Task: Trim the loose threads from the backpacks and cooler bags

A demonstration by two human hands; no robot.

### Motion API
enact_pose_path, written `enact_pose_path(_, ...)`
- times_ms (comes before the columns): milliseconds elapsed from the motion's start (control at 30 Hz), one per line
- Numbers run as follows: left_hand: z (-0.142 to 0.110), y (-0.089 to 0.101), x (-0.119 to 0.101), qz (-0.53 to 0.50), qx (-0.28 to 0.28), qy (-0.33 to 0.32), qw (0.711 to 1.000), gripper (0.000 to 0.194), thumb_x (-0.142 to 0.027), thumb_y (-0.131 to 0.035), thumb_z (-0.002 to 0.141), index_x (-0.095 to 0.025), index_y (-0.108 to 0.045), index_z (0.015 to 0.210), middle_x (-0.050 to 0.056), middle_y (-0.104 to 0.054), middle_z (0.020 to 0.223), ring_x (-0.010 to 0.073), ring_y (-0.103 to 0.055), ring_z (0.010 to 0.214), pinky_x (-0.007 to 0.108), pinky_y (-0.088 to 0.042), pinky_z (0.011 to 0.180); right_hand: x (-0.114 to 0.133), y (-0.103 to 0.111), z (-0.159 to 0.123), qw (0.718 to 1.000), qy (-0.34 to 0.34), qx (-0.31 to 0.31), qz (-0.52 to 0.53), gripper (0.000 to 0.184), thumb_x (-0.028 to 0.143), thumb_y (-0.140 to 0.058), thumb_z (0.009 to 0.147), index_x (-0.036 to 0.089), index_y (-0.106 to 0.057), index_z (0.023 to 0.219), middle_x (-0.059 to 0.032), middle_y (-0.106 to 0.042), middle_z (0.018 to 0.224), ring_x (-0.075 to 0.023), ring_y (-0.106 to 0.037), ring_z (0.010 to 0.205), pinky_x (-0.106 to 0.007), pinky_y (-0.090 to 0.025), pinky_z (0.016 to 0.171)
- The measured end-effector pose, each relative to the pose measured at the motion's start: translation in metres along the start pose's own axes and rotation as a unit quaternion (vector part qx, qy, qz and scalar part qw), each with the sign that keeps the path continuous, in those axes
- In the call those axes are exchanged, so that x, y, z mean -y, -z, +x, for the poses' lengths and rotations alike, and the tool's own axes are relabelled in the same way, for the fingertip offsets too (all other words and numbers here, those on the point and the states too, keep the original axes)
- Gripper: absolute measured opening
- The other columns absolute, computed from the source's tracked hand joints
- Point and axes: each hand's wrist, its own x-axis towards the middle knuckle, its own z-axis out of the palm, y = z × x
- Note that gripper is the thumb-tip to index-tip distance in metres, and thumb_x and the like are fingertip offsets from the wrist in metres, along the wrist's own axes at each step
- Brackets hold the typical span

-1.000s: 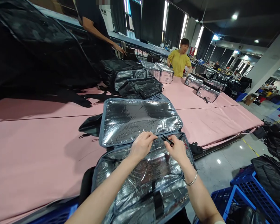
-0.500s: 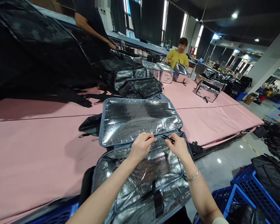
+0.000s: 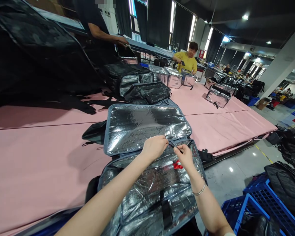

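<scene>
An insulated bag with a silver foil lining [image 3: 147, 193] lies open before me, its foil-faced lid [image 3: 147, 124] folded back on the table. My right hand [image 3: 186, 157] is closed on a small, dark, pointed tool [image 3: 171, 144] that looks like thread snips, near the lid's hinge seam. My left hand [image 3: 155, 147] pinches at the same seam, close to the tool's tip; what its fingers hold is too small to make out. Below my right hand, a bright red patch [image 3: 178, 164] shows inside the bag. A black strap [image 3: 166, 213] lies across the near foil.
The pink table [image 3: 51, 164] carries black bags [image 3: 147, 91] and silver box-shaped liners [image 3: 174, 78] farther back. Blue crates [image 3: 272, 200] stand on the floor at right. A large black bag [image 3: 39, 59] looms at left. Two people work across the table.
Both hands have shifted slightly, the left up and right, the right a little lower. The red patch has come into view. The person in yellow has raised a hand holding a dark object.
</scene>
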Motion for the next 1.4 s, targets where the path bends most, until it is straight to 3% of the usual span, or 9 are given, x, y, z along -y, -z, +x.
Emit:
enact_pose_path(67,0.005,0.000,-0.004,0.010,0.012,-0.003,1.000,0.018,-0.016,-0.050,0.077,-0.019,-0.059,0.061,0.004,-0.057,0.063,0.0170,-0.054,0.059,0.026,-0.033,0.049,0.007,0.001,-0.004,0.999,0.015,-0.006,-0.042,0.022,0.038,-0.050,0.082,0.017,-0.054,0.087,-0.0045,-0.066,0.078,-0.0170,-0.061,0.067,-0.025,-0.043,0.061)
enact_pose_path(133,0.006,0.000,-0.007,0.015,0.013,-0.009,1.000,0.017,-0.012,-0.049,0.075,-0.018,-0.058,0.062,0.004,-0.055,0.063,0.0179,-0.053,0.060,0.027,-0.034,0.051,0.016,0.002,-0.009,0.988,0.036,-0.014,-0.148,0.018,0.033,-0.049,0.085,0.018,-0.053,0.093,-0.0058,-0.066,0.079,-0.0190,-0.062,0.067,-0.026,-0.041,0.060)
enact_pose_path(233,0.000,-0.002,-0.010,0.012,0.003,-0.017,1.000,0.018,-0.012,-0.046,0.077,-0.018,-0.058,0.065,0.005,-0.056,0.067,0.0189,-0.054,0.065,0.028,-0.036,0.054,0.030,-0.001,-0.015,0.944,0.051,-0.013,-0.325,0.017,0.030,-0.044,0.089,0.018,-0.051,0.097,-0.0077,-0.066,0.080,-0.0217,-0.064,0.068,-0.027,-0.039,0.058)
enact_pose_path(367,-0.008,-0.006,-0.007,-0.009,-0.017,-0.011,1.000,0.020,-0.018,-0.044,0.081,-0.019,-0.057,0.065,0.005,-0.057,0.069,0.0183,-0.054,0.067,0.028,-0.037,0.057,0.037,-0.002,-0.017,0.918,0.066,0.001,-0.390,0.018,0.032,-0.041,0.092,0.019,-0.052,0.096,-0.0073,-0.067,0.080,-0.0214,-0.065,0.067,-0.025,-0.037,0.055)
enact_pose_path(633,-0.011,-0.010,0.002,-0.097,-0.063,0.081,0.990,0.017,-0.022,-0.043,0.078,-0.020,-0.058,0.070,0.003,-0.061,0.072,0.0149,-0.055,0.066,0.024,-0.038,0.058,0.028,0.006,-0.011,0.933,0.089,0.008,-0.348,0.018,0.033,-0.041,0.093,0.022,-0.055,0.093,-0.0040,-0.068,0.080,-0.0189,-0.065,0.074,-0.023,-0.034,0.057)
enact_pose_path(833,-0.009,-0.002,0.010,-0.169,-0.042,0.118,0.978,0.017,-0.027,-0.046,0.072,-0.021,-0.061,0.067,0.000,-0.059,0.062,0.0132,-0.053,0.057,0.023,-0.038,0.053,0.027,0.010,-0.006,0.965,0.066,0.056,-0.246,0.019,0.039,-0.047,0.088,0.024,-0.056,0.092,-0.0007,-0.069,0.081,-0.0179,-0.064,0.074,-0.023,-0.036,0.060)
enact_pose_path(1067,-0.012,0.001,0.006,-0.218,-0.045,0.131,0.966,0.017,-0.029,-0.048,0.071,-0.021,-0.059,0.063,0.000,-0.059,0.064,0.0137,-0.051,0.058,0.024,-0.037,0.055,0.034,0.002,-0.003,0.953,0.093,0.072,-0.279,0.019,0.038,-0.045,0.089,0.025,-0.057,0.096,-0.0006,-0.068,0.079,-0.0180,-0.064,0.074,-0.023,-0.036,0.060)
enact_pose_path(1200,-0.016,0.004,0.004,-0.253,-0.081,0.143,0.953,0.018,-0.032,-0.048,0.075,-0.021,-0.061,0.069,0.001,-0.059,0.066,0.0136,-0.051,0.060,0.024,-0.039,0.057,0.031,0.007,-0.004,0.962,0.100,0.064,-0.247,0.019,0.038,-0.044,0.090,0.025,-0.058,0.092,0.0013,-0.067,0.076,-0.0169,-0.063,0.072,-0.022,-0.037,0.060)
enact_pose_path(1400,-0.044,0.009,-0.009,-0.329,-0.162,0.183,0.912,0.023,-0.036,-0.046,0.081,-0.020,-0.055,0.069,0.002,-0.058,0.072,0.0146,-0.052,0.068,0.026,-0.041,0.065,0.035,0.014,0.010,0.969,0.122,0.052,-0.210,0.025,0.037,-0.040,0.093,0.022,-0.053,0.108,-0.0021,-0.068,0.093,-0.0174,-0.063,0.084,-0.024,-0.041,0.071)
